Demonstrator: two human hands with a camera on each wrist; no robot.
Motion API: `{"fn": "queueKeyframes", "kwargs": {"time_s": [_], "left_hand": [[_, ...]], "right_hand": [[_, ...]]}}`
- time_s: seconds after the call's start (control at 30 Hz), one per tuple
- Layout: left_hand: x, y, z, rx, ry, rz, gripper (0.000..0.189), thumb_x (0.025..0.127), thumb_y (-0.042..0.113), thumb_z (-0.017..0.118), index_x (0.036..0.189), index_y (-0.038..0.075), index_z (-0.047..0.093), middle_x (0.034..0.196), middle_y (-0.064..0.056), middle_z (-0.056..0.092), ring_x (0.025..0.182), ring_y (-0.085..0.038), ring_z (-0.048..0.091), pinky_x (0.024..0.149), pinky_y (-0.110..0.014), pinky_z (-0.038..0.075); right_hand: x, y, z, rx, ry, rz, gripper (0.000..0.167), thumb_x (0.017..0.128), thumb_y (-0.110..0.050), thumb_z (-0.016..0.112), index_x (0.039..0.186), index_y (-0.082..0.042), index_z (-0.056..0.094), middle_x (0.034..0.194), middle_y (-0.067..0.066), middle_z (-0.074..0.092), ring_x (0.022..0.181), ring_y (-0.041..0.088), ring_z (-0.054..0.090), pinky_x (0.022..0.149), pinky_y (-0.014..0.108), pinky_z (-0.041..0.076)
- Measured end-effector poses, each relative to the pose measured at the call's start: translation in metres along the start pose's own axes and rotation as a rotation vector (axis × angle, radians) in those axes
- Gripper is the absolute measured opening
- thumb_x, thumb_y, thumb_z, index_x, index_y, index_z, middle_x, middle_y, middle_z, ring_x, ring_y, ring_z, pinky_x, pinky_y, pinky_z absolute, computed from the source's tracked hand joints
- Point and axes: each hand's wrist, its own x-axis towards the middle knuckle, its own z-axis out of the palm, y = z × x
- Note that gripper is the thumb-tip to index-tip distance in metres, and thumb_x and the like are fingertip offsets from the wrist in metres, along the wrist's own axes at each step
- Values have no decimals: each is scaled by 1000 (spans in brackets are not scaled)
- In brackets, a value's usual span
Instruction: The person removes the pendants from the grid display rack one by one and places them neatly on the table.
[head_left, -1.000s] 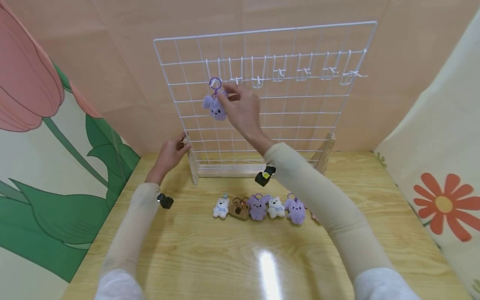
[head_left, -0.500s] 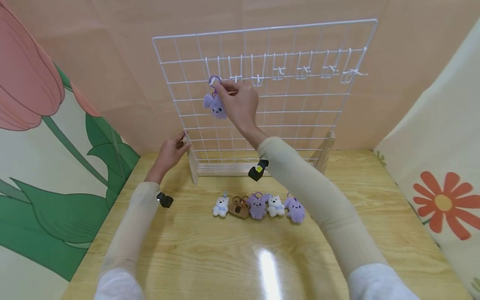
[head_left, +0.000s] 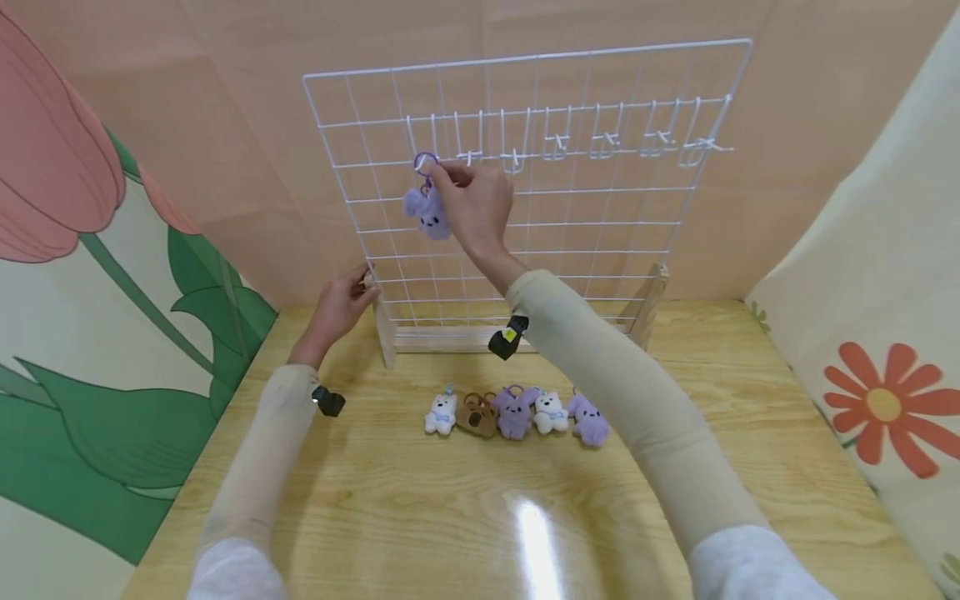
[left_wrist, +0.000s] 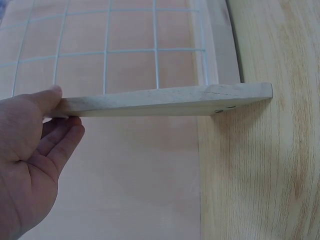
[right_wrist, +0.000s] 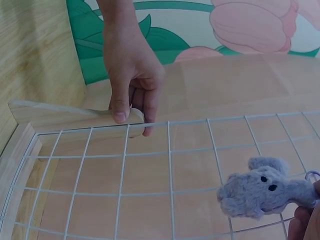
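Note:
A purple plush bunny keychain [head_left: 427,218] hangs by its purple ring at the leftmost hook of the white wire grid [head_left: 525,58]. My right hand [head_left: 480,204] pinches the keychain at the ring, thumb and forefinger right beside the hook. The plush [right_wrist: 257,190] hangs in front of the wires in the right wrist view, with only that hand's fingertips showing. My left hand [head_left: 335,308] holds the top end of the left wooden upright [head_left: 384,329]. In the left wrist view, the thumb lies on one face of this upright [left_wrist: 165,102] and the fingers on the other.
Several white hooks [head_left: 557,146] line the grid to the right. On the table [head_left: 420,517], a row of plush keychains includes a white bear [head_left: 441,414], a brown one [head_left: 477,415] and a purple bunny [head_left: 514,414]. My right forearm passes over the row's right end.
My right hand's fingers have moved up from the bunny's ear to its ring, and the forearm has swung left. The ring stays at the leftmost hook. My left hand keeps its place.

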Motion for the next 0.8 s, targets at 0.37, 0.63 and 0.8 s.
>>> {"fn": "queueKeyframes", "kwargs": {"time_s": [0.37, 0.63, 0.8], "left_hand": [[1, 0, 0, -4, 9, 18, 56, 102, 15, 66, 150, -6, 45, 143, -27, 56, 120, -44, 64, 98, -49, 57], [1, -1, 0, 16, 14, 14, 56, 102, 14, 65, 151, -5, 44, 141, -27, 58, 120, -43, 64, 98, -47, 57], [0, -1, 1, 10, 12, 11, 56, 102, 13, 65, 151, -5, 44, 140, -27, 59, 120, -43, 64, 99, -48, 57]], "right_hand": [[2, -1, -2, 10, 22, -11, 20, 93, -28, 78, 99, -9, 82, 90, 5, 80, 74, 8, 74, 63, 17, 58], [-1, 3, -2, 100, 3, -30, 18, 95, -22, 76, 100, -6, 80, 92, 7, 79, 77, 11, 72, 68, 19, 60], [-6, 4, -4, 144, -16, -50, 15, 96, -18, 75, 99, -4, 79, 90, 8, 78, 76, 13, 70, 67, 20, 60]]}}
